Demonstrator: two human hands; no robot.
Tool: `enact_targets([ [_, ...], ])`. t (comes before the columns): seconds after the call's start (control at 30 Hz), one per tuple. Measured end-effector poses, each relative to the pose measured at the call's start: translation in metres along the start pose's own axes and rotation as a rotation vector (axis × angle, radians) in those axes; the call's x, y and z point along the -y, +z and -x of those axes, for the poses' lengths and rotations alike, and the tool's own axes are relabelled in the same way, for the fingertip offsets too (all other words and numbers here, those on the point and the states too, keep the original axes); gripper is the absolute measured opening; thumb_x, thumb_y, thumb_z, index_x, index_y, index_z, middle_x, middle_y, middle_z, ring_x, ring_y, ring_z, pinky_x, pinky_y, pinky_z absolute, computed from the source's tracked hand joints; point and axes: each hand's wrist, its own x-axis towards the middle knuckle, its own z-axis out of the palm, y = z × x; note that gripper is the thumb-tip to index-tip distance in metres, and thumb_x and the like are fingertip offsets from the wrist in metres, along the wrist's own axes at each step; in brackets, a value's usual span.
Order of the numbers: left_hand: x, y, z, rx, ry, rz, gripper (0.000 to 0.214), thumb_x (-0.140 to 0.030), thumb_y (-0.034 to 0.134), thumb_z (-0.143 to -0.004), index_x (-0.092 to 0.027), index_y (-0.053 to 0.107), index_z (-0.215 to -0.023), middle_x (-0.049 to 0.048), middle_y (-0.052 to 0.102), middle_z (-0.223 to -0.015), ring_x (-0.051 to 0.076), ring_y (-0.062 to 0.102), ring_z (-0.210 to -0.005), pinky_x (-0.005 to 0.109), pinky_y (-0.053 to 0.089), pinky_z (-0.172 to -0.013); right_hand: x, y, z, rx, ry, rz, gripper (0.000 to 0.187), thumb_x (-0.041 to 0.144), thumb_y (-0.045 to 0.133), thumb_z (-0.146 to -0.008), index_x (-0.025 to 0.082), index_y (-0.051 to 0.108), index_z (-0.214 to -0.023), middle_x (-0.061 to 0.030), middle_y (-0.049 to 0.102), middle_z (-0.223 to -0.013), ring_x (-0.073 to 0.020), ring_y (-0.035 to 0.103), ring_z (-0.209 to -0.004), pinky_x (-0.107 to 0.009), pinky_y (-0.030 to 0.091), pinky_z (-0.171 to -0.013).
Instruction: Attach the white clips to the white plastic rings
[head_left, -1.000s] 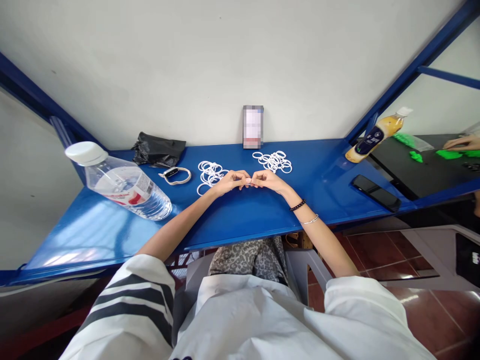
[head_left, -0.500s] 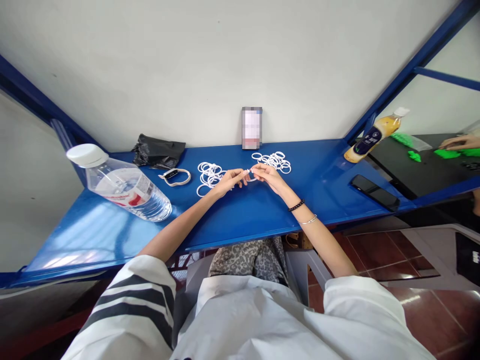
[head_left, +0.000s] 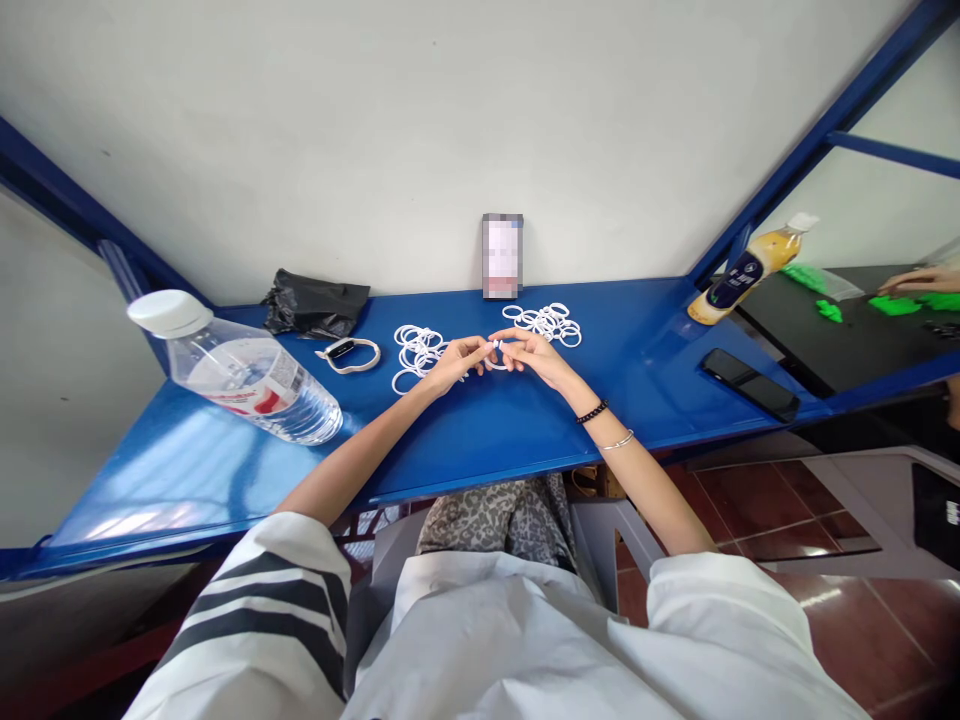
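Observation:
Between my two hands is a thin white ring (head_left: pixel 496 367), with a small white piece on its upper side at the fingertips. My left hand (head_left: pixel 459 364) is closed in a pinch on the ring's left side. My right hand (head_left: pixel 537 357) pinches it from the right, fingertips almost meeting the left ones. Partly behind my left hand lies a loose pile of white rings (head_left: pixel 414 350). Another pile of similar white rings (head_left: pixel 553 320) lies just beyond my right hand. What the ring is made of, I cannot tell.
On the blue table (head_left: pixel 465 440) are a large water bottle (head_left: pixel 255 385), a smartwatch (head_left: pixel 351 354) and a black plastic bag (head_left: pixel 315 302). A phone (head_left: pixel 502 256) leans on the wall. To the right are a juice bottle (head_left: pixel 746 275), a dark phone (head_left: pixel 750 384) and another person's hand (head_left: pixel 922 282) by green pieces.
My right hand has shifted slightly left, and the fingertips of both hands are closer together on the ring. The piles look unchanged.

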Motion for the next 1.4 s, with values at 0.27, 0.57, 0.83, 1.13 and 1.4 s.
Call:
enact_targets([
  [0.27,-0.002,0.002,0.001,0.026,0.029,-0.037,0.045,-0.057,0.068,-0.076,-0.013,0.06,-0.084,0.0039,0.064,-0.077,0.011,0.059,-0.066,0.022,0.046,-0.056,-0.004,0.002,-0.001,-0.044,-0.043,0.009,0.035,0.049,0.069,-0.079,0.019,0.063,-0.096,0.0029,0.063,-0.065,-0.0101,0.055,-0.056,-0.025,0.047,-0.058],
  [0.57,0.005,0.009,0.005,0.014,0.118,-0.323,0.059,-0.046,0.076,-0.071,-0.015,0.052,-0.115,0.0075,0.068,-0.096,0.012,0.061,-0.07,0.021,0.044,-0.059,-0.009,0.0,-0.005,-0.137,-0.078,0.022,0.033,0.048,0.071,-0.077,0.02,0.063,-0.092,-0.0016,0.066,-0.083,-0.013,0.06,-0.072,-0.027,0.052,-0.068],
  [0.83,0.009,0.011,0.006,-0.119,0.162,-0.485,0.053,-0.044,0.069,-0.077,-0.013,0.055,-0.118,-0.0016,0.06,-0.068,0.009,0.052,-0.051,0.022,0.043,-0.054,-0.011,0.001,-0.005,-0.141,-0.126,0.116,0.035,0.05,0.069,-0.078,0.02,0.062,-0.094,-0.0031,0.066,-0.088,-0.0136,0.061,-0.072,-0.029,0.053,-0.071],
  [1.13,0.008,0.011,0.007,-0.159,0.19,-0.451,0.055,-0.041,0.068,-0.077,-0.013,0.055,-0.123,0.0,0.061,-0.072,0.008,0.051,-0.052,0.02,0.043,-0.052,-0.01,0.0,-0.004,-0.202,-0.168,0.183,0.031,0.048,0.067,-0.08,0.019,0.062,-0.091,-0.0032,0.066,-0.089,-0.013,0.061,-0.074,-0.028,0.051,-0.072],
  [1.4,0.008,0.01,0.006,-0.265,0.176,-0.406,0.051,-0.046,0.067,-0.079,-0.012,0.059,-0.117,0.0039,0.062,-0.081,0.009,0.051,-0.057,0.021,0.043,-0.054,-0.01,-0.001,-0.004,-0.243,-0.176,0.258,0.031,0.048,0.068,-0.08,0.018,0.063,-0.087,-0.0034,0.066,-0.083,-0.0153,0.061,-0.076,-0.029,0.048,-0.072],
])
